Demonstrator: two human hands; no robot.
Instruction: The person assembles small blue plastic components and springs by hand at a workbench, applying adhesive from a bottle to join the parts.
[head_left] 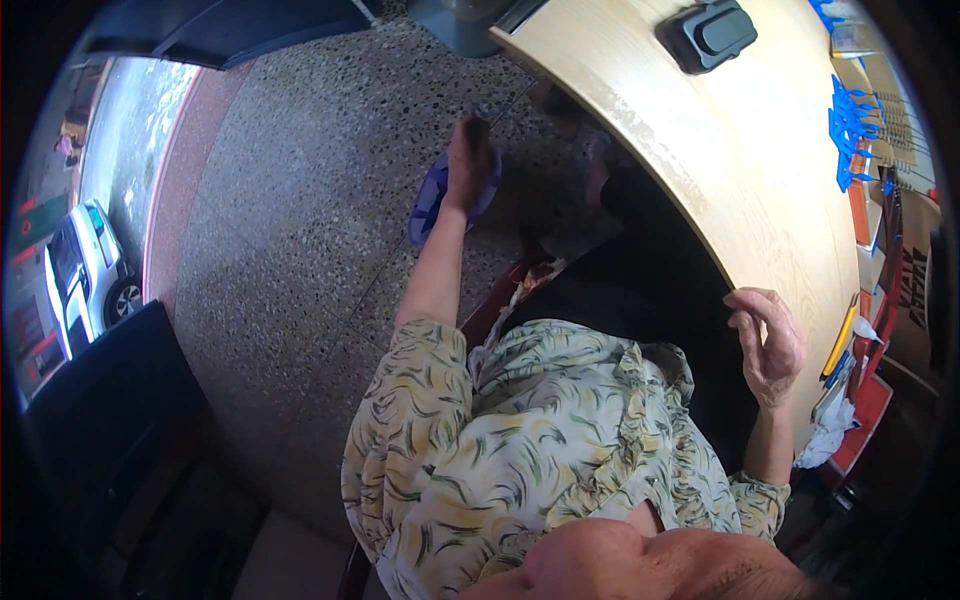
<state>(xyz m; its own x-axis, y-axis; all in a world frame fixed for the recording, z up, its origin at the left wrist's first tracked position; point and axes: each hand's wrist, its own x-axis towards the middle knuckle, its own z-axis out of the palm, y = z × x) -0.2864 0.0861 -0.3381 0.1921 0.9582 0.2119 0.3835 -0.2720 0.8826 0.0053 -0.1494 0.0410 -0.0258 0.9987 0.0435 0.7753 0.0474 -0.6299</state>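
My left arm stretches down over the speckled floor, and my left hand (468, 165) hangs in shadow above a purple patterned object (428, 200). Its fingers are dark and blurred, so I cannot tell whether they touch or hold anything. My right hand (770, 345) is at the curved edge of the pale wooden table (720, 140). Its fingers are loosely bent, with the thumb apart from them, and nothing shows between them. Past my dark-clothed legs, a bare foot or ankle (598, 185) shows partly beneath the table.
On the table's far part sits a black lidded case (706, 36). Blue plastic pieces (850, 135) line its right side. A yellow pen-like tool (842, 338) and crumpled white plastic (828, 430) lie near my right hand. Dark panels stand at left; a car (90, 265) is outside.
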